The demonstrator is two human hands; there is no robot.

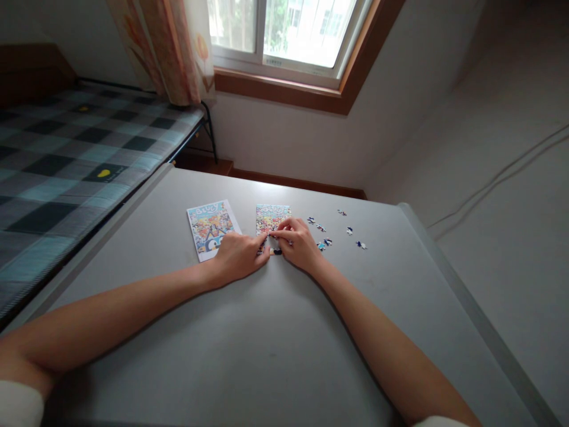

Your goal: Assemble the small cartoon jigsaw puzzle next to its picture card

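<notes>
A partly assembled jigsaw puzzle (272,214) lies flat on the grey-white table, crowded with small colourful figures. My left hand (240,255) rests at its lower left edge, fingers curled and the index finger and thumb against the puzzle. From the right, my right hand (300,244) reaches over the lower part with its fingers drawn together, fingertips close to those of the left. Whatever lies between the right fingertips is too small and covered to make out. Left of the puzzle, a printed picture sheet (208,222) with a "Bluey" title sits partly behind my left hand.
Several loose puzzle pieces lie right of the puzzle, among them a single piece (361,244) farthest right and another (341,212) farther back. The table (275,344) has raised side edges. A bed (102,142) with checked bedding stands left, below a curtain (164,53) and window (288,35).
</notes>
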